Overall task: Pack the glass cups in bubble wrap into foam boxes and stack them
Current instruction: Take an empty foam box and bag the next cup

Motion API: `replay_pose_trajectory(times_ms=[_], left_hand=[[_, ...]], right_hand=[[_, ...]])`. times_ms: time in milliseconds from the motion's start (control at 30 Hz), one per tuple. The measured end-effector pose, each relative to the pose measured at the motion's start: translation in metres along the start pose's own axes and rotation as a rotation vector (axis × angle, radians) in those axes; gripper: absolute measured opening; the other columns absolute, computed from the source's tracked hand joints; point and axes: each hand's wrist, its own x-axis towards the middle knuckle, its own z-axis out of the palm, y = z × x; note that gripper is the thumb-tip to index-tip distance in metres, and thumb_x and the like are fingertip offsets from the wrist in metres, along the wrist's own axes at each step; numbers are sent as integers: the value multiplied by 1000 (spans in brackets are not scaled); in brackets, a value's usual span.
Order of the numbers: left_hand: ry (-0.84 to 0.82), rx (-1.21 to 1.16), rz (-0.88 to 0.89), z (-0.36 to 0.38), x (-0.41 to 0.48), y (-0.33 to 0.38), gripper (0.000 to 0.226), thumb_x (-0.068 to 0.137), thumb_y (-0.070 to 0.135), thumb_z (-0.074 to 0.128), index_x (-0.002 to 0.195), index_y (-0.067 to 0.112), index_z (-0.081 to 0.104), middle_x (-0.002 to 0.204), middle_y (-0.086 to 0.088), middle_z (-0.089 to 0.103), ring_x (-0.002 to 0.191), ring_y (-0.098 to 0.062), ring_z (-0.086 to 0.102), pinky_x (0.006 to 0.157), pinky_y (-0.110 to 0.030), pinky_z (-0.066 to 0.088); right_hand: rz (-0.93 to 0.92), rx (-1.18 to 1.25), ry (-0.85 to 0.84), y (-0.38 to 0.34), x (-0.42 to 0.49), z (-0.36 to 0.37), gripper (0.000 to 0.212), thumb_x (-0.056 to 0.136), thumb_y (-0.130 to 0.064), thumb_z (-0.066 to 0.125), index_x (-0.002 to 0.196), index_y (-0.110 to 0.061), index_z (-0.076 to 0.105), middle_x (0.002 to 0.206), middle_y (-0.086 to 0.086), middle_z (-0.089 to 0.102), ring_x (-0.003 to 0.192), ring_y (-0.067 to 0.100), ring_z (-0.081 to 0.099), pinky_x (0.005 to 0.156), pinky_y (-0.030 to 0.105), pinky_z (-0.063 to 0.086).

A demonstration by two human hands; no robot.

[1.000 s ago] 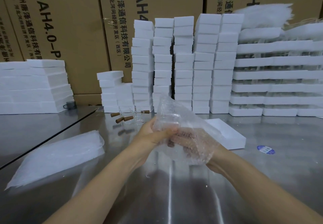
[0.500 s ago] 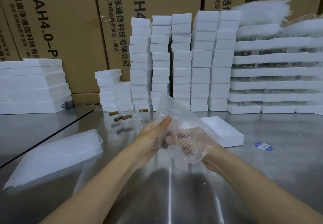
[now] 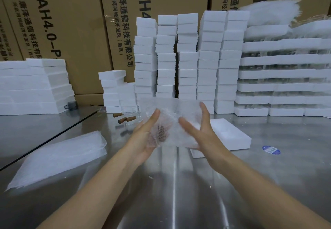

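My fingers [image 3: 205,116] are straight and apart. My left hand [image 3: 143,139] and right hand [image 3: 200,134] press the bubble wrap [image 3: 172,119] around a cup [image 3: 162,134] between them, above the table [image 3: 179,184]. A foam box [image 3: 232,135] lies just behind.

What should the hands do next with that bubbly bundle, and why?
Probably move the bubble-wrapped cup to the right, over to the foam box. The left hand and right hand press it between flat palms above the steel table, and that box lies just behind the right hand, the closest one to pack.
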Motion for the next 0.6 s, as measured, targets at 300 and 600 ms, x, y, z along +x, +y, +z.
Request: replay_pose_trajectory(times_ms=[300,600], left_hand=[[-106,228,-86,-10,5,-6,58,92,47,80,136,10,71,135,-12,74,126,-28,71,110,-46,55],[-165,130,-127,-4,5,-7,40,74,41,90,108,21,87,131,-17,75,123,-34,72,103,-52,59]], right_hand=[[14,216,3,-2,14,-17,22,91,5,70,104,-12,72,96,8,76,83,24,73,70,34,61],[-67,294,-48,0,19,-26,23,77,-7,75,96,3,66,95,2,73,87,17,72,85,27,60]])
